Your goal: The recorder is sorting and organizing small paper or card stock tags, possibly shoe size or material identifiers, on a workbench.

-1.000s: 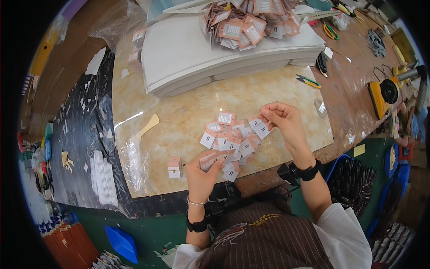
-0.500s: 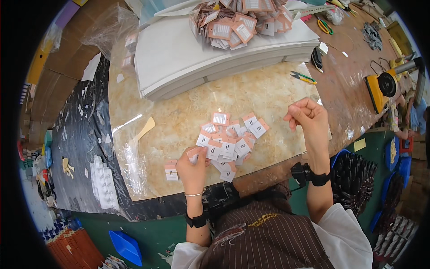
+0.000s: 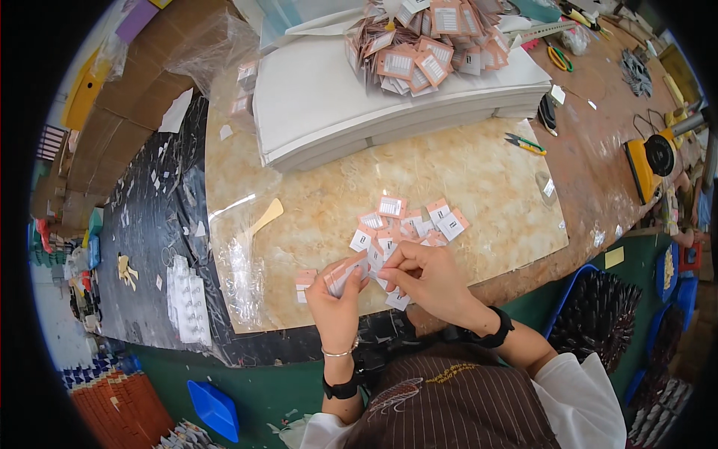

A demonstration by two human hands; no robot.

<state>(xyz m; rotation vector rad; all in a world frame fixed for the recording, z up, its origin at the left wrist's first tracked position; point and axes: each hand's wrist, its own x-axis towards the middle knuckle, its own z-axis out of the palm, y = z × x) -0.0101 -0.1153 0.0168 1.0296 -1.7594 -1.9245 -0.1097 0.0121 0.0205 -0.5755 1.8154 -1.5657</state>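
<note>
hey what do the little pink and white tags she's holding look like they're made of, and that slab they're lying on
The small tags look like thin matte card or paper: flat, light, fanned in a stack in the left hand. The right hand touches that stack. The slab looks like polished stone or a stone-look laminate: beige veining and a soft sheen. Which one cannot be told.

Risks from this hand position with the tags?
1. The left hand holds a fanned stack of tags while the right hand works at it; a loose grip might spill them.
2. The loose tags lie near the slab's front edge; a sweeping wrist may knock some off.
</note>
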